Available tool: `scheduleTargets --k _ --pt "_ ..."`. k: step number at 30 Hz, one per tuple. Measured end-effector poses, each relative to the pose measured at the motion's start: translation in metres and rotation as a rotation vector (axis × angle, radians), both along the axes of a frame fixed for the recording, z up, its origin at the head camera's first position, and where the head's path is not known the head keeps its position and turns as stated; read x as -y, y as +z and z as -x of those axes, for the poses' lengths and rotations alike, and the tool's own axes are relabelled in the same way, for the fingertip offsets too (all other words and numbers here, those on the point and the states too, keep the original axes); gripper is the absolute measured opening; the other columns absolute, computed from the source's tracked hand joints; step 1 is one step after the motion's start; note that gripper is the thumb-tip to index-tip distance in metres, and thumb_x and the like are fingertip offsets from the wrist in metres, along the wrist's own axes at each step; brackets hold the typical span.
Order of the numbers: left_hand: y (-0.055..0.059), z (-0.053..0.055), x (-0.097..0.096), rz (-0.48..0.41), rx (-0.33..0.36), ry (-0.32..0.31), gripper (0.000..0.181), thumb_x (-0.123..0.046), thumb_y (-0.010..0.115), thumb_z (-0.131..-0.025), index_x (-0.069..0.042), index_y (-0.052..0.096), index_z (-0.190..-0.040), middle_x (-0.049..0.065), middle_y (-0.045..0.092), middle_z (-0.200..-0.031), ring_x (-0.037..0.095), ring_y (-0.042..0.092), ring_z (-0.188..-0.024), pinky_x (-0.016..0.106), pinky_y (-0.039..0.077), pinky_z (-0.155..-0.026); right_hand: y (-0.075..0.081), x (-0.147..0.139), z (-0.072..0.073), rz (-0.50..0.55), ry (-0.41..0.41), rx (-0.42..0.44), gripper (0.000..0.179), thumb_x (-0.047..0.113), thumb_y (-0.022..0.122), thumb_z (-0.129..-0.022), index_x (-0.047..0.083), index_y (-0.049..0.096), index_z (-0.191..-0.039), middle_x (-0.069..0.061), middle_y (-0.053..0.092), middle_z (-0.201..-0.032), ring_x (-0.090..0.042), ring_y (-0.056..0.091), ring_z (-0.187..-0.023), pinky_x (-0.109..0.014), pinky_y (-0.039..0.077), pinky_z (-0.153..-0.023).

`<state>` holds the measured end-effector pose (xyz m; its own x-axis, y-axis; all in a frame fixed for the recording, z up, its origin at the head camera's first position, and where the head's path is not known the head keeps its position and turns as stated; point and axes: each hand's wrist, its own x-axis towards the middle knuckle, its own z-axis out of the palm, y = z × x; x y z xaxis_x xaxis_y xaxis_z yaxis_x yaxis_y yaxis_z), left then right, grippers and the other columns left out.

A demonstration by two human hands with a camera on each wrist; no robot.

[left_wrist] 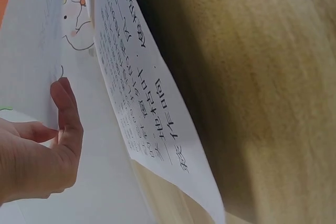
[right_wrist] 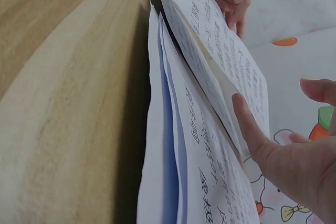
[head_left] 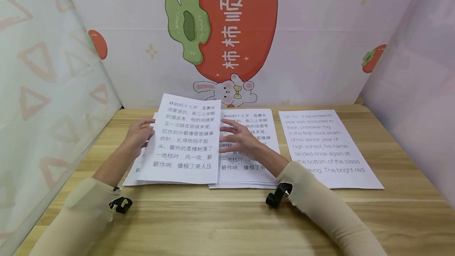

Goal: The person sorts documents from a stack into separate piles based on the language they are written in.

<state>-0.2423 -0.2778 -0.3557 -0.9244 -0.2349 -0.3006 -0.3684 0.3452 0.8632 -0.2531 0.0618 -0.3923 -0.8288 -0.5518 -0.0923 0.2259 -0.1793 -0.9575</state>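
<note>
A sheet of paper with printed Chinese text (head_left: 188, 149) is raised and tilted above the table, at the left of centre. My left hand (head_left: 136, 137) pinches its left edge between thumb and fingers, clearest in the left wrist view (left_wrist: 44, 150). Along the sheet's right edge is my right hand (head_left: 243, 139), its fingers spread; whether they touch the edge is hard to tell. Under the raised sheet lies more printed paper (head_left: 133, 175), mostly hidden. Below my right hand rests a stack of Chinese-text sheets (head_left: 249, 175), with slightly uneven layers in the right wrist view (right_wrist: 189, 145).
To the right, paper with English text (head_left: 323, 141) lies on the wooden table (head_left: 213, 224), partly covered by my right forearm. Behind the table hangs a white backdrop (head_left: 313, 50) with a persimmon and rabbit print. Each wrist wears a black camera strap (head_left: 121, 204).
</note>
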Motion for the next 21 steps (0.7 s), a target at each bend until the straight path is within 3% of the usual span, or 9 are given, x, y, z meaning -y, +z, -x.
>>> scheduleTargets --k 6,15,21 --pt "0.000 -0.003 0.005 -0.004 0.004 0.027 0.052 -0.012 0.038 -0.110 -0.012 0.035 -0.162 0.021 0.048 -0.150 0.027 0.056 -0.114 0.028 0.050 -0.082 -0.002 0.009 -0.001 0.017 0.034 0.024 0.080 -0.003 0.052 -0.095 0.012 0.020 -0.166 -0.021 0.030 -0.164 -0.034 0.056 -0.120 -0.061 0.052 -0.103" --pt "0.000 -0.002 0.011 -0.037 0.017 0.101 0.053 -0.009 0.038 -0.109 -0.014 0.037 -0.161 0.016 0.052 -0.142 0.020 0.059 -0.104 0.024 0.054 -0.076 -0.004 0.023 -0.002 0.034 0.023 0.027 0.081 -0.006 0.053 -0.093 0.010 0.021 -0.166 -0.025 0.029 -0.164 -0.048 0.051 -0.133 -0.060 0.053 -0.103" --pt "-0.001 -0.003 0.017 -0.027 0.033 0.116 0.052 -0.010 0.037 -0.109 -0.013 0.037 -0.161 0.018 0.050 -0.147 0.018 0.059 -0.103 0.023 0.053 -0.075 -0.005 0.031 -0.004 0.039 0.025 0.030 0.081 -0.007 0.053 -0.092 0.009 0.020 -0.165 -0.026 0.027 -0.164 -0.047 0.049 -0.133 -0.059 0.053 -0.103"
